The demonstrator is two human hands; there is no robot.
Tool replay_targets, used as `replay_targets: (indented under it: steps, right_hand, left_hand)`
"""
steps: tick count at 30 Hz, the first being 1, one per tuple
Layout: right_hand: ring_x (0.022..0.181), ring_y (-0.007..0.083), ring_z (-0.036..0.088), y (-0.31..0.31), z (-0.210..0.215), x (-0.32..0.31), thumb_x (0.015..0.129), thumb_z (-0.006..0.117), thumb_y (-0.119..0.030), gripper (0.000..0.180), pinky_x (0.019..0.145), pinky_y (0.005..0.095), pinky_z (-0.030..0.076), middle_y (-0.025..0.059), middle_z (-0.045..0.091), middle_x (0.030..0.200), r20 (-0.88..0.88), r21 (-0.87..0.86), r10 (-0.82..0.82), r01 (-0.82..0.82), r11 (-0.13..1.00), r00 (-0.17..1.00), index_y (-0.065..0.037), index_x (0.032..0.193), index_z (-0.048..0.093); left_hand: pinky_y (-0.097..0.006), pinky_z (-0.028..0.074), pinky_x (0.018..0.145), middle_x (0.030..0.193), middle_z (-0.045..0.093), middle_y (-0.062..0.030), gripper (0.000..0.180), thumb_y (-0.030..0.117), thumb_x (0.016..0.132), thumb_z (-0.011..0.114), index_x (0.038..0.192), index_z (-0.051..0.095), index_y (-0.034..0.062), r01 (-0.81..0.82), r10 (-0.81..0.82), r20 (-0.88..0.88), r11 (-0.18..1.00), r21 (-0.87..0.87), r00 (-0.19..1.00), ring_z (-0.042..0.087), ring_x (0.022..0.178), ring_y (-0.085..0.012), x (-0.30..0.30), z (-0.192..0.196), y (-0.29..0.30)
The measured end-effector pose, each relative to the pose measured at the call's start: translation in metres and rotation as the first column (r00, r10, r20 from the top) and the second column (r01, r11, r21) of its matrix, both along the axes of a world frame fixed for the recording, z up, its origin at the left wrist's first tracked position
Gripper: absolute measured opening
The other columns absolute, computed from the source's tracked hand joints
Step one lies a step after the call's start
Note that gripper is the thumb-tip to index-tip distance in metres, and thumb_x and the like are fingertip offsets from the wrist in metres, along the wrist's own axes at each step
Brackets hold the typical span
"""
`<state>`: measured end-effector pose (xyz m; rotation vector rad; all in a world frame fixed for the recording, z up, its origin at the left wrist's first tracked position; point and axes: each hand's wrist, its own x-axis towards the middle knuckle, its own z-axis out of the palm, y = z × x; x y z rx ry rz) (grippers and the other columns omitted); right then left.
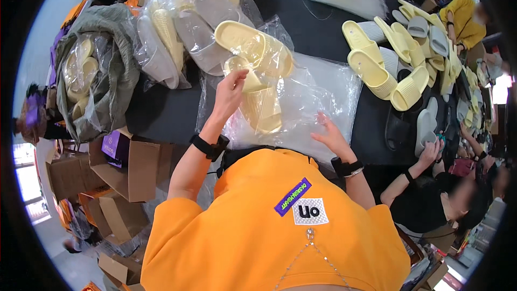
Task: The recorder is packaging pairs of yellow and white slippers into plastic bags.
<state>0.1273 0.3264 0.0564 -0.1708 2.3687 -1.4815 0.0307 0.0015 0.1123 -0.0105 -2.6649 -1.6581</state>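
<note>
My left hand (230, 95) is closed, its fingers pinched together at a pale yellow slipper (262, 109) inside a clear plastic bag (237, 132); they seem to grip the bag's film beside the slipper. To the right, my right hand (332, 136) is open over a stack of clear bags (328, 94), thumb and fingers apart, holding nothing. Just beyond my left hand lies another yellow slipper (253, 46) under clear film. Grey slippers (200, 35) in clear film lie to its left.
Loose yellow slippers (371, 73) and grey ones are heaped at the right of the black table (161, 110). A grey-green sack (110, 24) holding bagged slippers stands at left, above cardboard boxes (129, 170). A co-worker in black (417, 199) handles a grey slipper (425, 126) at right.
</note>
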Motion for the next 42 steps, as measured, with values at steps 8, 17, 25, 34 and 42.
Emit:
replay_targets:
  steps: [8, 17, 25, 34, 42]
  right_hand:
    - [0.099, 0.0195, 0.055, -0.011, 0.019, -0.017, 0.092, 0.045, -0.036, 0.045, 0.080, 0.0321, 0.044, 0.0086, 0.052, 0.116, 0.517, -0.460, -0.278, 0.537, 0.707, 0.809, -0.010, 0.128, 0.039]
    - [0.106, 0.0205, 0.044, 0.031, 0.023, -0.020, 0.088, 0.048, -0.043, 0.060, 0.083, 0.0374, 0.035, 0.0059, 0.042, 0.122, 0.403, -0.383, -0.707, 0.809, 0.446, 0.581, -0.014, 0.135, 0.025]
    - [0.109, 0.0167, 0.042, 0.014, 0.017, 0.023, 0.083, 0.057, -0.037, 0.061, 0.083, 0.0341, 0.036, 0.0062, 0.039, 0.128, 0.387, -0.128, -0.641, 0.727, 0.675, 0.663, -0.010, 0.133, 0.034]
    - [0.084, 0.0089, 0.052, 0.012, 0.001, 0.038, 0.086, 0.055, -0.026, 0.031, 0.071, 0.0256, 0.040, -0.0003, 0.055, 0.097, 0.401, -0.133, -0.620, 0.713, 0.689, 0.674, -0.008, 0.112, 0.051]
    - [0.074, 0.0105, 0.054, 0.008, 0.011, 0.056, 0.085, 0.055, -0.017, 0.039, 0.061, 0.0237, 0.044, 0.0053, 0.052, 0.097, 0.390, -0.159, -0.578, 0.671, 0.724, 0.717, -0.005, 0.121, 0.046]
  left_hand:
    - [-0.043, 0.035, 0.089, 0.118, 0.050, -0.0134, 0.036, 0.012, 0.080, 0.056, 0.115, 0.052, 0.0093, -0.337, 0.039, -0.552, 0.827, -0.451, 0.833, 0.044, 0.110, -0.0331, -0.067, -0.011, -0.015]
    - [-0.044, 0.030, 0.093, 0.123, 0.045, -0.0127, 0.036, 0.017, 0.080, 0.054, 0.116, 0.054, 0.0129, -0.212, -0.181, -0.406, 0.629, -0.748, 0.896, 0.038, 0.117, -0.0333, -0.075, -0.011, -0.007]
    - [-0.034, 0.041, 0.076, 0.086, 0.060, -0.0057, 0.029, 0.020, 0.083, 0.055, 0.110, 0.056, 0.0066, 0.108, -0.122, -0.046, 0.966, -0.233, 0.991, 0.057, 0.081, -0.0218, -0.085, -0.052, 0.022]
    - [-0.029, 0.051, 0.071, 0.097, 0.060, -0.0134, 0.046, 0.033, 0.092, 0.043, 0.125, 0.043, 0.0014, 0.200, -0.693, 0.282, 0.527, 0.826, 0.664, 0.062, 0.077, -0.0192, -0.077, 0.009, 0.025]
    - [-0.036, 0.050, 0.070, 0.102, 0.060, -0.0110, 0.042, 0.029, 0.085, 0.053, 0.118, 0.051, 0.0041, 0.628, -0.672, 0.268, 0.741, 0.239, 0.691, 0.060, 0.081, -0.0234, -0.066, -0.042, 0.018]
